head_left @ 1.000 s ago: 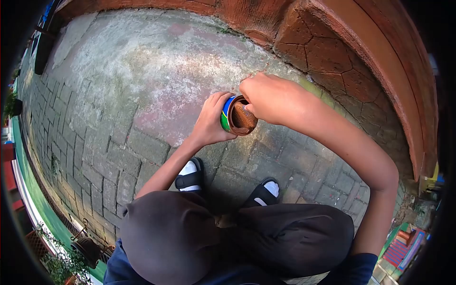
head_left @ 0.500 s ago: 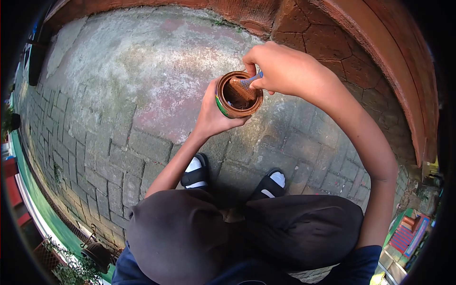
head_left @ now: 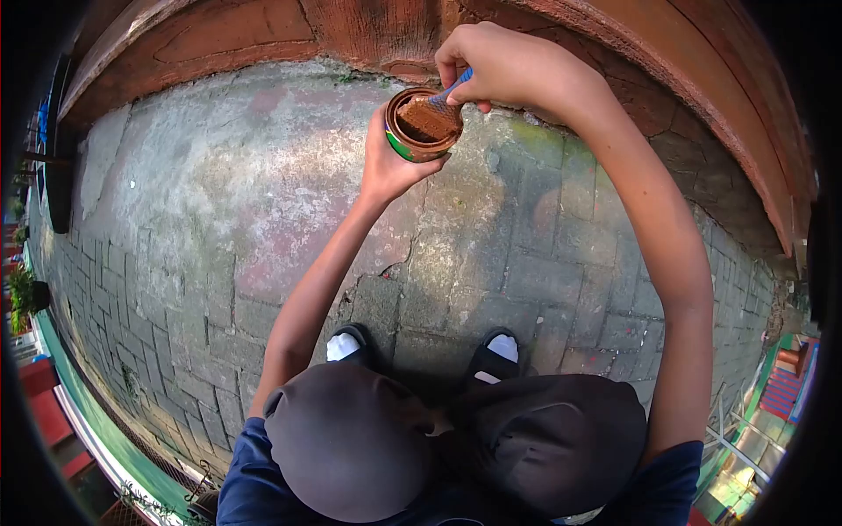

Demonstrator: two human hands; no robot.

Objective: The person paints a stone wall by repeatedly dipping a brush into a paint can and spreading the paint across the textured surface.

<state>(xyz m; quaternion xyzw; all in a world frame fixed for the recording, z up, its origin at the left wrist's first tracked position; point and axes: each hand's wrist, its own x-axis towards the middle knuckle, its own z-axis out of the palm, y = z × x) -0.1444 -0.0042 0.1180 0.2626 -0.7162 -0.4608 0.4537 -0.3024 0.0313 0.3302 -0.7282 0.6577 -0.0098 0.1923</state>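
Hands (head_left: 388, 167) hold can (head_left: 409, 150) and brush (head_left: 445, 94) closer to wall (head_left: 364, 37)

Left fingers (head_left: 378, 124) partly hidden behind can (head_left: 409, 150), brush handle (head_left: 454, 86) partly covered by right fingers (head_left: 467, 90)

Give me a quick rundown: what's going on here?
A person's left hand is holding up an open can, its rim smeared brown. The right hand grips a brush by its blue handle, with the wide, brown-coated end inside the mouth of the can. Both are held above the paving, near a reddish-brown wall.
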